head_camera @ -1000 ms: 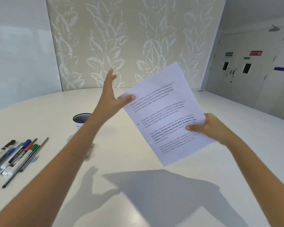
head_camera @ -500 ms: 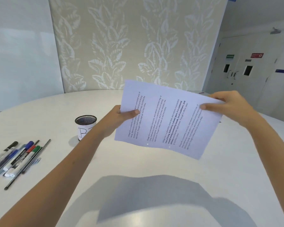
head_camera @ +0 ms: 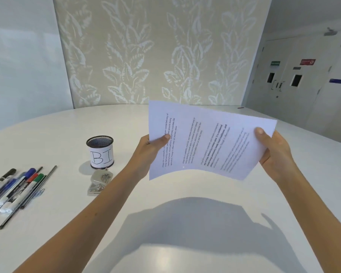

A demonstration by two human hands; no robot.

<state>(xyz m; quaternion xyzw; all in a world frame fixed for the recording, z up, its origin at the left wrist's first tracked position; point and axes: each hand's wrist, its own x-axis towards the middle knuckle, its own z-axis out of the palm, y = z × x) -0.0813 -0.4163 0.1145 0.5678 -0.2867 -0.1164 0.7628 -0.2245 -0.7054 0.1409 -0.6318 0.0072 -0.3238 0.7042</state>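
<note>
A printed sheet of paper (head_camera: 205, 142) hangs in the air above the white table (head_camera: 165, 223), turned sideways so its text lines run up and down. My left hand (head_camera: 148, 152) pinches its left edge, thumb on the printed face. My right hand (head_camera: 274, 152) pinches the right edge the same way. The sheet bows slightly upward along its lower edge.
A black mesh pen cup (head_camera: 100, 151) with a white label reading "BI" stands left of the paper. In front of it lies a metal hole punch (head_camera: 99, 182). Several markers and pens (head_camera: 16, 192) lie in a row at the table's left edge. Doors (head_camera: 283, 81) stand at the far right.
The sheet was held upright by my right hand alone; my left hand took its edge, and both hands turned it sideways and lowered it. The hole punch has come into view.
</note>
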